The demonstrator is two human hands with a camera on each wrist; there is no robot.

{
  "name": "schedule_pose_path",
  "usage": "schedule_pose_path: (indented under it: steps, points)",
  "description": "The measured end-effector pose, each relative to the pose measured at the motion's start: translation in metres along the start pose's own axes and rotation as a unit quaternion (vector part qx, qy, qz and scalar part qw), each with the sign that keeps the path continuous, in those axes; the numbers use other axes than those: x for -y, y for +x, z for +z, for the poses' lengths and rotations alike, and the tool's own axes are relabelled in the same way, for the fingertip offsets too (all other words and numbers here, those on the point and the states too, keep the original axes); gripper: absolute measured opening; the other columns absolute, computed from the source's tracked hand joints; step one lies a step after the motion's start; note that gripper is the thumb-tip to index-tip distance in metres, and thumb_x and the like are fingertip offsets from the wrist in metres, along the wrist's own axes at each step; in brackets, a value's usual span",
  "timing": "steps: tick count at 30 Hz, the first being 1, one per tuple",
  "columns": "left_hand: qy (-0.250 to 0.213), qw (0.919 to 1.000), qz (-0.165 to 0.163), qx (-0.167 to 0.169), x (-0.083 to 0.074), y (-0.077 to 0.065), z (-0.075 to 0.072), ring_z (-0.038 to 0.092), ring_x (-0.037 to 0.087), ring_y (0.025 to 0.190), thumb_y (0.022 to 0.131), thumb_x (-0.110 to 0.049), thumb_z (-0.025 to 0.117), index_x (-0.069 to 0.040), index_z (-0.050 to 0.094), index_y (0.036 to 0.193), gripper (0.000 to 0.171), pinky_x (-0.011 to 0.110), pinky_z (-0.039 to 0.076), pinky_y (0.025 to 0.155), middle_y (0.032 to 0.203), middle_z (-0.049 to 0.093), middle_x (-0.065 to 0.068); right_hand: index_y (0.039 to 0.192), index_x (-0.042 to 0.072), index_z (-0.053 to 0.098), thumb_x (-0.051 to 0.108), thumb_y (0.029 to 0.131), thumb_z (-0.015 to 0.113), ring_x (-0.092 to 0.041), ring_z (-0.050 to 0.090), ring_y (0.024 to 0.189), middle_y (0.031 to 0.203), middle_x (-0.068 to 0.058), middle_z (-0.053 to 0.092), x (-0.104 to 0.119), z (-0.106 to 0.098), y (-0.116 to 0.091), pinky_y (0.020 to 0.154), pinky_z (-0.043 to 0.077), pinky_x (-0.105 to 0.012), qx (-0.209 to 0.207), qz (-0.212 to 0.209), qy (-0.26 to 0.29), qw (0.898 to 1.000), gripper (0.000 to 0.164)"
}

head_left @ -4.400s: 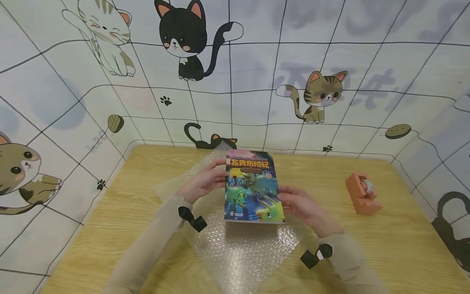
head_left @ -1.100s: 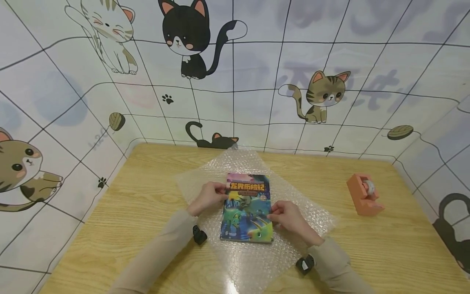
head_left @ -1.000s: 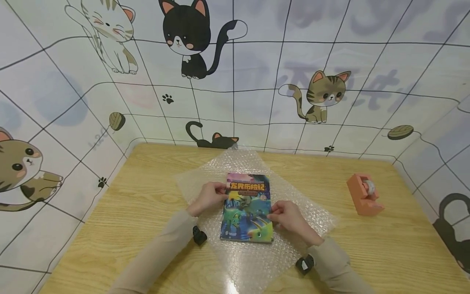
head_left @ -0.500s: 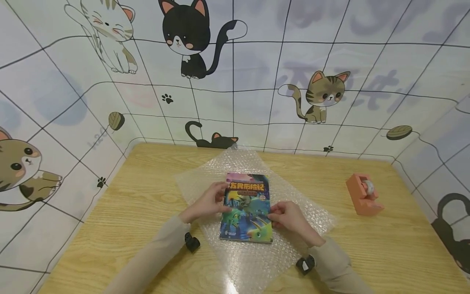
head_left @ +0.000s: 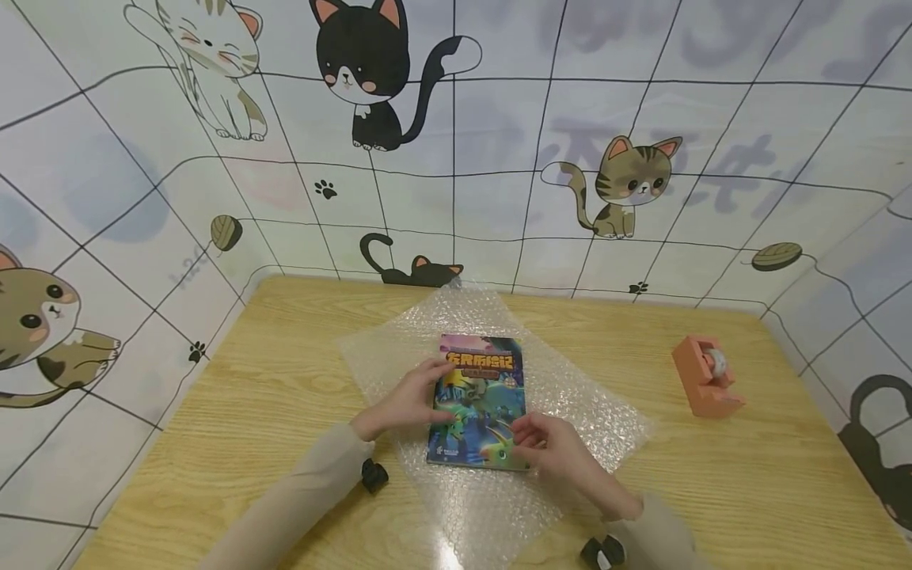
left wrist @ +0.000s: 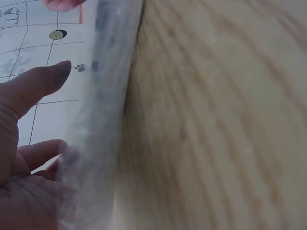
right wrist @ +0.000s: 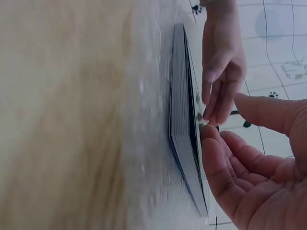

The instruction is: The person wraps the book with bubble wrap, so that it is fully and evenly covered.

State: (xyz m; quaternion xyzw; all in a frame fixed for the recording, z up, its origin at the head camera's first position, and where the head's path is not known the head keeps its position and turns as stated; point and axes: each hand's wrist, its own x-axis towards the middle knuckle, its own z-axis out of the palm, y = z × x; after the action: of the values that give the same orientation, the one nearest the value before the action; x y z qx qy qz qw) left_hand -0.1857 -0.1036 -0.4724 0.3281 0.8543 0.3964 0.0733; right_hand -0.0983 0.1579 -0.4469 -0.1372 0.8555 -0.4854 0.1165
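A paperback book (head_left: 480,396) with a colourful dinosaur cover lies face up on a diagonally laid sheet of bubble wrap (head_left: 584,396). Over the book's left side, the left hand (head_left: 408,402) has its thumb and fingers spread apart, overlapping the cover in the head view. The right hand (head_left: 563,455) is at the lower right edge, its fingers loosely bent with nothing between thumb and fingertips. The right wrist view shows the page edges of the book (right wrist: 180,105) just beside that hand's fingertips.
An orange tape dispenser (head_left: 705,380) with a roll of tape stands on the wooden table (head_left: 285,396) to the right. A cat-patterned backdrop (head_left: 492,198) rises behind the table and along both sides.
Both hands held the book raised at first, then lowered it onto the bubble wrap. Since then the left hand has spread its fingers, and the right has released the edge and shifted nearer the person.
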Motion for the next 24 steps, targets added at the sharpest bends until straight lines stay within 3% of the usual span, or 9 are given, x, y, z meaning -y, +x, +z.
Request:
schedule_pose_path:
  steps: [5,11,15,19,24]
  points:
    - [0.017,0.9998,-0.004,0.013,-0.002,0.001,0.001,0.041,0.037,0.124,0.068,-0.017,0.082,0.010,0.040,0.135,0.084,0.050,0.033,0.105,0.137,0.041,0.021,0.098,-0.005,0.063,0.009,0.079,0.073,-0.008,0.059,0.073,0.088,-0.012,0.065,0.005,0.009,-0.014,0.064,0.054,-0.023,0.048,-0.051,0.038,0.997,0.026]
    - [0.032,0.9988,0.006,0.036,-0.003,0.002,0.003,0.038,0.037,0.127,0.068,-0.016,0.083,0.012,0.038,0.135,0.085,0.048,0.032,0.106,0.138,0.038,0.022,0.098,-0.002,0.063,0.011,0.078,0.075,-0.011,0.062,0.077,0.087,-0.012,0.065,0.009,0.026,-0.032,0.064,0.055,-0.025,0.101,-0.128,0.054,0.985,0.027]
    - [0.044,0.9981,0.000,0.043,-0.004,0.002,0.003,0.037,0.037,0.127,0.070,-0.018,0.083,0.011,0.038,0.136,0.085,0.048,0.032,0.106,0.138,0.038,0.022,0.101,0.003,0.062,0.014,0.079,0.075,-0.009,0.059,0.083,0.093,-0.007,0.064,0.010,0.035,-0.041,0.069,0.053,-0.024,0.139,-0.158,0.038,0.977,0.028]
    - [0.043,0.9980,-0.007,0.047,-0.004,0.002,0.003,0.037,0.037,0.128,0.070,-0.019,0.083,0.010,0.039,0.136,0.084,0.049,0.032,0.105,0.138,0.038,0.021,0.110,0.010,0.061,0.020,0.083,0.071,-0.005,0.054,0.092,0.104,0.003,0.062,0.011,0.038,-0.048,0.079,0.049,-0.023,0.201,-0.140,0.028,0.969,0.031]
    - [0.047,0.9978,-0.002,0.048,-0.005,0.003,0.003,0.037,0.037,0.127,0.069,-0.019,0.083,0.010,0.040,0.136,0.085,0.049,0.032,0.105,0.137,0.039,0.021,0.112,0.014,0.061,0.029,0.086,0.067,-0.003,0.051,0.097,0.107,0.008,0.057,0.014,0.041,-0.052,0.086,0.047,-0.023,0.215,-0.190,-0.059,0.956,0.030]
